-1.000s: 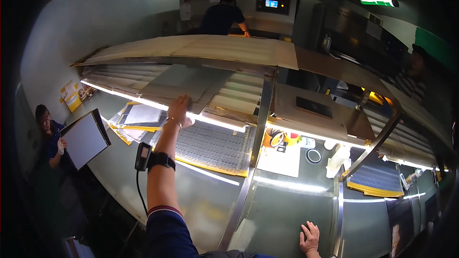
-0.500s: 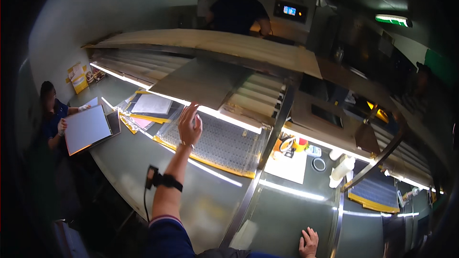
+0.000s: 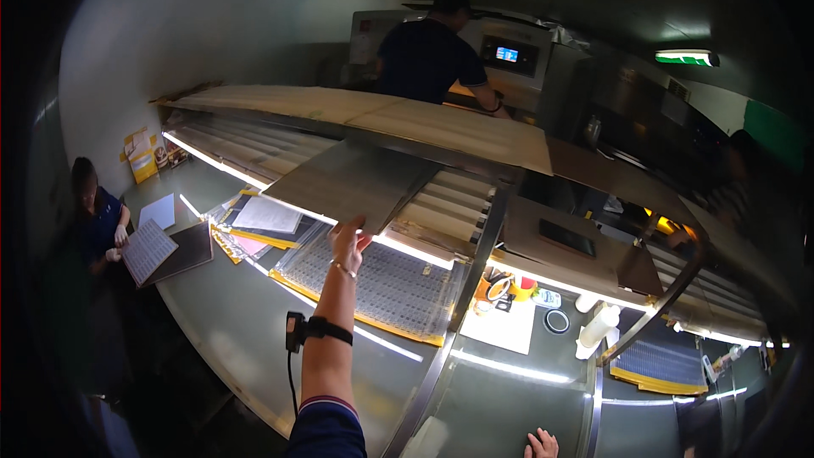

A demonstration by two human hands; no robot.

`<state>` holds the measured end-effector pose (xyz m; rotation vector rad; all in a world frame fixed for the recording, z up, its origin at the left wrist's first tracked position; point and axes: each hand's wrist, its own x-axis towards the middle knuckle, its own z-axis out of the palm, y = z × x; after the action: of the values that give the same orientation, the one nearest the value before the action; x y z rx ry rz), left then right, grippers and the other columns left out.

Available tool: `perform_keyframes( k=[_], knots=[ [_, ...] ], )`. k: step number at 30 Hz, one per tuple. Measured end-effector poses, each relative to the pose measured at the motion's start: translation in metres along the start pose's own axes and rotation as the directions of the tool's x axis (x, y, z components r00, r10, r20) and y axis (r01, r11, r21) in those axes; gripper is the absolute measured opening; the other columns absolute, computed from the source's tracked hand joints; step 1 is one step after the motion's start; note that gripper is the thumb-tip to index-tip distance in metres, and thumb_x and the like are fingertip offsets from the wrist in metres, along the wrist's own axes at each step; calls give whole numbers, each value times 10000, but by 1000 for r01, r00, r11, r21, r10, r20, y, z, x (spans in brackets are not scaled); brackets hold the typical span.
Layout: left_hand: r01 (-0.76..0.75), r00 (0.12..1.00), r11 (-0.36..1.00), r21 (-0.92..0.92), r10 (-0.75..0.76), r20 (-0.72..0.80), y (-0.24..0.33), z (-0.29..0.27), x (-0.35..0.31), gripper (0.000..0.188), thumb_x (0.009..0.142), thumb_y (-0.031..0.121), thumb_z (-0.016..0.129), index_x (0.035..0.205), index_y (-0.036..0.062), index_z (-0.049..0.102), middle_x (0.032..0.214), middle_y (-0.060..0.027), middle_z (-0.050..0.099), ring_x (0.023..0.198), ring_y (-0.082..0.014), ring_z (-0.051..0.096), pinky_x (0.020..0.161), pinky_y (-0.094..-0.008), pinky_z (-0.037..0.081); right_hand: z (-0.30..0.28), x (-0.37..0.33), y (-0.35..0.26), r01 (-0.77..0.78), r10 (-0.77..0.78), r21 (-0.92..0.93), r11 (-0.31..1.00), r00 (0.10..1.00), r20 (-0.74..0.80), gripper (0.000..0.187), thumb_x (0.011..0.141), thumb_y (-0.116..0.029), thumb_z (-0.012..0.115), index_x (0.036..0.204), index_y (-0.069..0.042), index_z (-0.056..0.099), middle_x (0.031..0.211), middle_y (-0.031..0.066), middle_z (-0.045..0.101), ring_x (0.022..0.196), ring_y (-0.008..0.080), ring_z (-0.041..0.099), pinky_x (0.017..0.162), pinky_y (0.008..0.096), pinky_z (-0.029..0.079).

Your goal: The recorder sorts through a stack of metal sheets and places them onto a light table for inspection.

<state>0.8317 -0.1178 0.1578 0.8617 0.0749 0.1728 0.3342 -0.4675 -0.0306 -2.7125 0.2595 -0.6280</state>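
My left hand (image 3: 347,246) reaches up to the front edge of the lit shelf. Its fingers and thumb close on the near edge of a flat dark grey board (image 3: 348,178), which lies on the shelf's slats and juts over the front. Around my left forearm is a black strap with a small device (image 3: 315,332) and a cable. At the lower edge my right hand (image 3: 541,443) is partly in view, fingers apart on the grey worktop (image 3: 509,403). Below the shelf lies a perforated patterned sheet (image 3: 373,288) edged in yellow tape.
A metal post (image 3: 485,263) divides the bench. To its right are white paper (image 3: 509,326), a tape roll (image 3: 556,321) and white bottles (image 3: 599,331). A co-worker (image 3: 100,212) at left holds a printed sheet (image 3: 150,251); another person (image 3: 432,55) works behind the shelf.
My left hand has come onto the board's edge, its fingers closing there. My right hand sits lower in view. The left co-worker's pale panel has been lowered; a printed sheet is now held.
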Motion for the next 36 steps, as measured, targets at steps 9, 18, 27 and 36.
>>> perform_keyframes(
  k=[9, 18, 27, 36],
  knots=[
    [-131, 987, 987, -95, 138, 78, 24, -141, -211, 329, 814, -8, 538, 1138, 18, 487, 1067, -62, 561, 940, -169, 550, 805, -298, 461, 7, -11, 23, -6, 6, 7, 1000, 1000, -17, 301, 794, -151, 532, 1084, -89, 581, 1216, 139, 489, 1154, 321, 424, 999, 455, 291],
    [121, 945, 992, -22, -122, -303, -2, -287, -450, 271, 773, -18, 597, 1039, 8, 551, 958, -95, 620, 866, -192, 617, 793, -330, 510, 14, 3, 23, 6, -2, -57, 998, 998, 68, 327, 835, -156, 486, 1149, -74, 527, 1282, 139, 422, 1216, 303, 360, 1043, 448, 220],
    [64, 870, 998, -28, -70, -488, -95, -303, -510, 194, 724, -93, 599, 900, -20, 564, 907, -103, 604, 833, -205, 590, 743, -332, 485, 26, -19, 38, 85, -82, -23, 996, 992, 98, 354, 842, -173, 478, 1180, -71, 501, 1318, 141, 385, 1240, 297, 330, 1053, 444, 198],
    [290, 652, 945, 150, -80, -754, -89, -258, -521, 666, 714, 133, 722, 1235, -31, 341, 812, -80, 594, 664, -140, 592, 535, -272, 503, 27, -18, 57, 121, -115, -70, 990, 990, 81, 359, 856, -166, 449, 1195, -62, 504, 1310, 173, 403, 1207, 325, 374, 1008, 433, 264]
  ],
)
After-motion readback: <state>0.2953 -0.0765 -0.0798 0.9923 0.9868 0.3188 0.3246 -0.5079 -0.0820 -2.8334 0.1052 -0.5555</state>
